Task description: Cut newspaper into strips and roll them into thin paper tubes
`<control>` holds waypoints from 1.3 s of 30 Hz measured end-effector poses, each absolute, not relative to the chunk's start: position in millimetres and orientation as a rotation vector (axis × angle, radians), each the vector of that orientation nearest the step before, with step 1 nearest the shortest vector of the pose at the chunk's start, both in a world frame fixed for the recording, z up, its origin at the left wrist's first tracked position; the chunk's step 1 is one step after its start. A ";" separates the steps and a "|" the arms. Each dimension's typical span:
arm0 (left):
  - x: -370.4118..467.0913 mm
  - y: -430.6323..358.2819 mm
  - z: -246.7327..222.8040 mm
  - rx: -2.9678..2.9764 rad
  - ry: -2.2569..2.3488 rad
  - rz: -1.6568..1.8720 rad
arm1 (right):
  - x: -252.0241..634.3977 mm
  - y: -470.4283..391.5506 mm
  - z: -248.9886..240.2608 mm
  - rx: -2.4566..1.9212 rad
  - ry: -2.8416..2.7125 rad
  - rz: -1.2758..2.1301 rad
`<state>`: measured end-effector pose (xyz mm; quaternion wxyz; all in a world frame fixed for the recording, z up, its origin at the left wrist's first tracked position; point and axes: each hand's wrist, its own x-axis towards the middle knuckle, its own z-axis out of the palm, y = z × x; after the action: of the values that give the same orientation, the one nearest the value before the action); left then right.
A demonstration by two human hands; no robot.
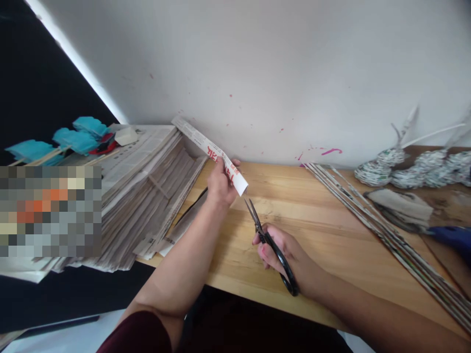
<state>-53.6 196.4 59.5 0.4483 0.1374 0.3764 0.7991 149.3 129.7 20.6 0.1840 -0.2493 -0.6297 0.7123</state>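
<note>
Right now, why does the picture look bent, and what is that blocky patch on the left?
In the head view, the wide lens bows the table edge and stretches the corners. The blocky patch is pixelated, hiding what lies there. Light is soft and even; the left hand, paper strip and scissors look fairly sharp.

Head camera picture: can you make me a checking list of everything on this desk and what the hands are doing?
Surface: wooden table, bare in the middle.
Job's things: folded newspaper strip with red print; black scissors, blades slightly open, pointing at the strip's near end.
Clutter: newspaper stack at left; rolled paper sticks and coiled paper discs at right; blue tool, partly cut off.
Hands: left hand grips the strip; right hand holds the scissors.
Cables: nothing seen.
Surroundings: white wall with pink paint spots; teal paper shapes far left.
</note>
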 end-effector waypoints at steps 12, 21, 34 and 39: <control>-50.4 197.0 53.6 0.295 0.882 1.920 | 149.8 136.0 29.5 -0.720 -1.798 1.979; -49.3 197.8 55.3 0.267 0.873 1.942 | 150.0 137.2 29.5 -0.750 -1.846 1.990; -47.4 197.6 51.2 0.328 0.885 1.901 | 150.1 144.0 30.0 -0.722 -1.812 1.980; -45.9 200.0 44.5 0.395 0.946 1.955 | 152.8 150.0 22.7 -0.626 -1.746 1.969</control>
<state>-45.9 200.0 44.5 0.4503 0.1596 0.3825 0.7909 152.8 150.0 22.7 0.2165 -0.2261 -0.6301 0.7106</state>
